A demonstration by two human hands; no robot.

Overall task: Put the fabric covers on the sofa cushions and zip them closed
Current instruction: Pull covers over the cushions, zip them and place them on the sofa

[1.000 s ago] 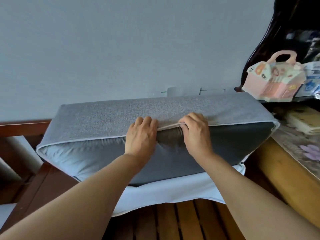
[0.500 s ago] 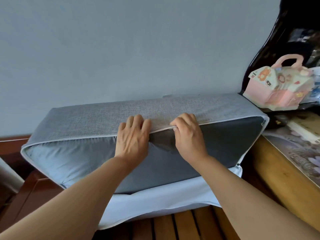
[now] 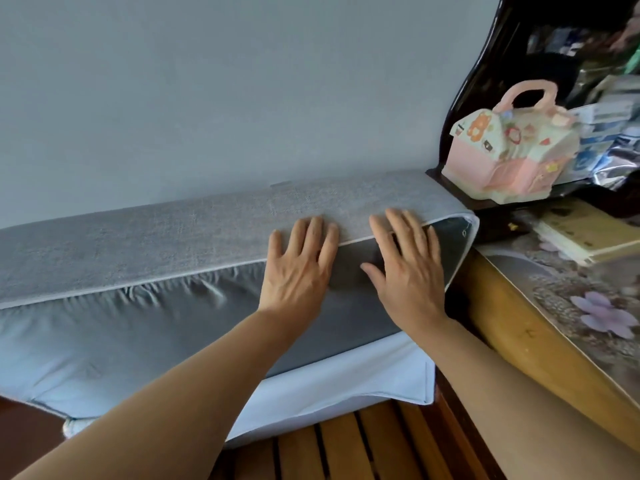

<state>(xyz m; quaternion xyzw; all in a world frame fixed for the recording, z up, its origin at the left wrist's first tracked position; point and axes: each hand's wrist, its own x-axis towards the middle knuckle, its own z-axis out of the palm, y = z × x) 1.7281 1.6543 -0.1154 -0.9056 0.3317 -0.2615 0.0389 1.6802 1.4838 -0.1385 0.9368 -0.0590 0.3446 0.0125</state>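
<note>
A long sofa cushion in a grey fabric cover [image 3: 156,237] stands on its edge against the wall, its smooth dark grey underside [image 3: 138,323] facing me. White piping runs along the seam between the two fabrics. My left hand [image 3: 298,268] lies flat with fingers spread across that seam, right of the middle. My right hand [image 3: 405,268] lies flat beside it, nearer the cushion's right end. Neither hand holds anything. A small metal piece, maybe the zip pull [image 3: 464,233], shows at the right corner. A white sheet of fabric [image 3: 346,386] lies under the cushion.
The cushion rests on a slatted wooden sofa frame [image 3: 346,445]. A wooden side table [image 3: 512,323] with a flowered top stands close at the right, carrying a book [image 3: 585,230]. A pink toy house with a handle [image 3: 512,147] sits on a dark shelf behind it.
Both hands have let go of the pinched seam and now lie flat with fingers spread. They have slid right along the cushion, and the view has shifted right with them.
</note>
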